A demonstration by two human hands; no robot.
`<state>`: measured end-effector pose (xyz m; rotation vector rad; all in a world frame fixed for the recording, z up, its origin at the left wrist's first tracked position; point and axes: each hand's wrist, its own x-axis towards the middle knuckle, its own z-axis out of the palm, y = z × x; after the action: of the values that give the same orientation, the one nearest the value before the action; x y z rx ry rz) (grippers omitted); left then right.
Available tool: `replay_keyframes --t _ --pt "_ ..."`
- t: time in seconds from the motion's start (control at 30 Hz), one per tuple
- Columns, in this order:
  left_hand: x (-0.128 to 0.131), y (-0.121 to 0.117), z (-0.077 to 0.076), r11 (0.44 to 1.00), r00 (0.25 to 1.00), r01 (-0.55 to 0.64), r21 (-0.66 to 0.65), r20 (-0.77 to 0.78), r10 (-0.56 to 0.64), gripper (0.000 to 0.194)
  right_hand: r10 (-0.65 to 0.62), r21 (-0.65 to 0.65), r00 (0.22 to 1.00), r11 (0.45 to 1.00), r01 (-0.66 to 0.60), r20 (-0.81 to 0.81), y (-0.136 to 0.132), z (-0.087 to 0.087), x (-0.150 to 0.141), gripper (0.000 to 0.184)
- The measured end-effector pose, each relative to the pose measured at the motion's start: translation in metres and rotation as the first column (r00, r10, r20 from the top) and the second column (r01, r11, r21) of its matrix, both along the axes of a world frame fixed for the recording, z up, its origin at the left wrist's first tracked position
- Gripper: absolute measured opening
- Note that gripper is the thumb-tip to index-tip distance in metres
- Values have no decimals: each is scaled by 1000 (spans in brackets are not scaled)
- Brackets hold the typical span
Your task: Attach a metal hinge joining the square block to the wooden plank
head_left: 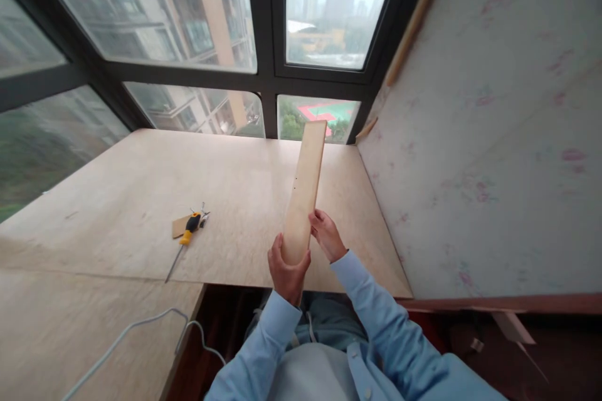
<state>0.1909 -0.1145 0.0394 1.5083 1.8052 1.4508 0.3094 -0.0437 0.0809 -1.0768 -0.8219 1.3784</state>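
Observation:
A long, pale wooden board [305, 182] is held up at a tilt over the desk, its far end reaching in front of the window. Two small dark marks show near its left edge. My left hand [288, 270] wraps around the near end, thumb and fingers on opposite sides. Along the right edge, my right hand [327, 235] pinches the board with its fingers closed. To the left on the desk lies a yellow and black screwdriver [190, 229], resting partly on a small brown piece of cardboard [179, 227]. Small metal pieces [204, 219] lie beside its handle.
The light wooden desk [235, 182] runs back to dark-framed windows [268, 44]. A patterned wall [480, 138] bounds the right side. A white cable [141, 322] crosses the front left surface and hangs over its edge.

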Motion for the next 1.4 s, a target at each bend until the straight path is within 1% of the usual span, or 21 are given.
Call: replay_keyframes --t 0.07,0.13,0.23,0.33,0.4,0.47,0.53,0.63,0.7,0.77,0.97,1.13,1.2,1.3,1.4 --pt "14 -5 -3 1000 999 27 -7 -18 -27 80 -91 -19 995 996 92 51 4 -2 4 42" --pt "23 -9 -3 997 997 71 -14 -32 -71 82 -136 -25 987 990 139 84 5 -5 15 36" --pt "29 -12 0 982 982 188 -29 -4 -188 79 -137 -29 985 990 141 104 7 -7 41 33" --pt "26 -12 3 955 957 289 -72 46 -286 64 -129 -48 983 990 136 127 12 -6 78 34" --pt "20 -10 1 934 941 336 -121 86 -327 56 -118 -75 983 989 130 142 15 -6 105 36" --pt "13 -8 -7 919 931 360 -158 115 -346 52 -110 -108 982 986 127 156 15 -8 130 37" --pt "7 -7 -17 913 930 364 -182 124 -346 50 -102 -145 980 981 127 169 12 -13 152 36" --pt "0 -8 -34 907 932 360 -217 132 -338 50 -100 -194 976 971 138 193 4 -23 174 33" --pt "-2 -10 -42 900 931 363 -241 129 -341 49 -108 -213 971 965 154 211 -2 -30 182 32" --pt "-4 -11 -47 894 930 369 -254 112 -351 47 -121 -221 966 960 172 227 -6 -38 187 32" --pt "-10 -8 -50 884 921 387 -261 55 -386 41 -144 -242 946 946 218 290 -7 -57 194 28" --pt "-13 -4 -55 895 919 390 -215 26 -394 35 -120 -271 921 934 230 369 -3 -63 204 17" --pt "-12 -4 -58 903 920 387 -187 5 -393 34 -99 -287 907 930 231 410 -3 -65 207 15" --pt "-12 -5 -62 911 920 383 -154 -27 -391 31 -58 -304 876 925 228 479 -4 -67 210 18" --pt "-13 -6 -66 913 916 386 -128 -59 -396 30 -12 -308 827 925 223 563 -6 -67 211 25"
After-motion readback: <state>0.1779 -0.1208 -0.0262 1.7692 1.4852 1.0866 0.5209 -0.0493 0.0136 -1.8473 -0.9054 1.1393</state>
